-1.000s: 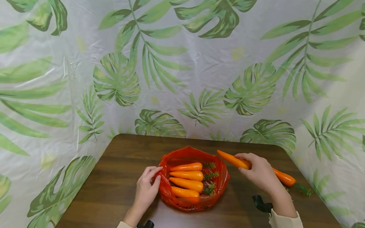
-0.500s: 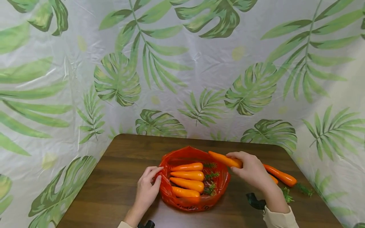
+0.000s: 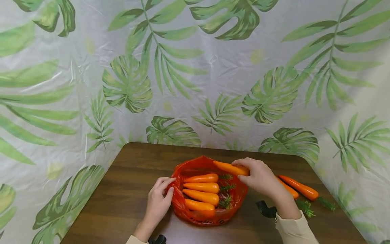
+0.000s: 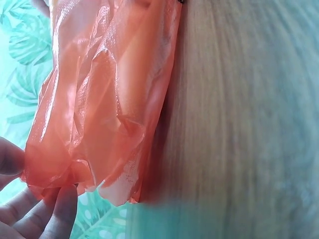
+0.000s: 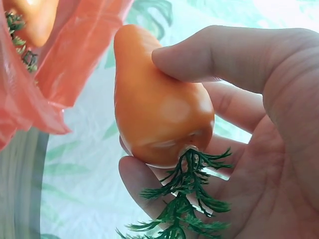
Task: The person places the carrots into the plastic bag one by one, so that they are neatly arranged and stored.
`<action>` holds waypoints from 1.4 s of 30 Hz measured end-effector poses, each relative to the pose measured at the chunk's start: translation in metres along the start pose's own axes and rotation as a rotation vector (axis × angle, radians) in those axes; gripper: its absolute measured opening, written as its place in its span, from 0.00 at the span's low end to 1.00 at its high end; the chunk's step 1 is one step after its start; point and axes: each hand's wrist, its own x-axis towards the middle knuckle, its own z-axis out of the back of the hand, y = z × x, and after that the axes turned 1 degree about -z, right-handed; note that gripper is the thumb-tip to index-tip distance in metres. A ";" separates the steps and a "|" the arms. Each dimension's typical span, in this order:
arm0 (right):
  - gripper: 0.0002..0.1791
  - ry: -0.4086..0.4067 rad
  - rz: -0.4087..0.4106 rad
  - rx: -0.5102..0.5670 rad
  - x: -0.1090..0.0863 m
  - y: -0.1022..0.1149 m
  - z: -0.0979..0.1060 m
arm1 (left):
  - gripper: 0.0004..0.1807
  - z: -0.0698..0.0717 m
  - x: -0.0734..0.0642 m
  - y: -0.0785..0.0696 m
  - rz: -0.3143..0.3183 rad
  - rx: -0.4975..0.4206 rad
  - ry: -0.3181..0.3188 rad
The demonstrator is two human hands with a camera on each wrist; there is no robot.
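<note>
A red plastic bag (image 3: 210, 220) stands with its mouth wide on the table, several orange carrots (image 3: 201, 187) lying side by side in it, tips to the left. My left hand (image 3: 159, 196) pinches the bag's left rim between thumb and fingers; the left wrist view shows the thin film (image 4: 94, 124) bunched at the fingertips. In my right hand (image 3: 259, 178) is another carrot (image 3: 226, 166), gripped near its thick end, its tip over the bag's back right rim. Green leafy tops (image 5: 187, 194) hang from that carrot in the right wrist view.
Two more carrots (image 3: 300, 188) with green tops lie on the brown wooden table (image 3: 103, 203) to the right, partly behind my right forearm. A leaf-patterned curtain (image 3: 182, 84) hangs behind the table. Black wrist mounts (image 3: 266, 209) sit at both wrists.
My right hand has carried its carrot leftward, from right of the bag to over the bag's rim. The two carrots on the table show more now. My left hand keeps its hold on the bag.
</note>
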 end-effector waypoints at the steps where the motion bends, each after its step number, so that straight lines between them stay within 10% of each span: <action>1: 0.23 0.005 0.009 -0.002 0.002 0.001 0.000 | 0.19 0.000 0.000 0.000 0.001 0.001 0.001; 42: 0.23 0.256 0.206 -0.103 0.080 0.034 -0.044 | 0.18 0.001 0.002 0.006 0.013 -0.003 0.009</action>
